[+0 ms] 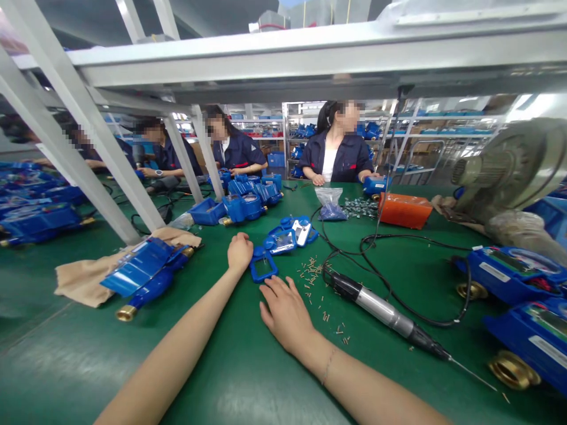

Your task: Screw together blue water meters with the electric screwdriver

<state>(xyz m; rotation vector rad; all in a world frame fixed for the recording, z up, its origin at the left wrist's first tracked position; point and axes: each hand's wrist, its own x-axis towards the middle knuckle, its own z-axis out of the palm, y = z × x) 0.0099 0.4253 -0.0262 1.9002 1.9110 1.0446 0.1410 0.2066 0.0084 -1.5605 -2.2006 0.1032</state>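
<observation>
My left hand (240, 251) rests curled on the green bench mat (75, 366), just above a blue plastic frame (263, 265). My right hand (286, 313) lies palm down with its fingers apart, a little below that frame and apparently not touching it. Several blue covers with clear windows (287, 236) lie beyond the frame. To the right of my right hand are scattered small brass pins (312, 268) and a silver-and-black electric screwdriver (385, 311). Neither hand holds the screwdriver.
A blue water meter (144, 271) lies on a tan cloth at left, and more meters (514, 274) stand at right. Beyond are an orange case (405, 211), a plastic bag (330, 203), and a fan housing (509, 165). Co-workers (334, 147) sit across the bench under a metal shelf (266, 59).
</observation>
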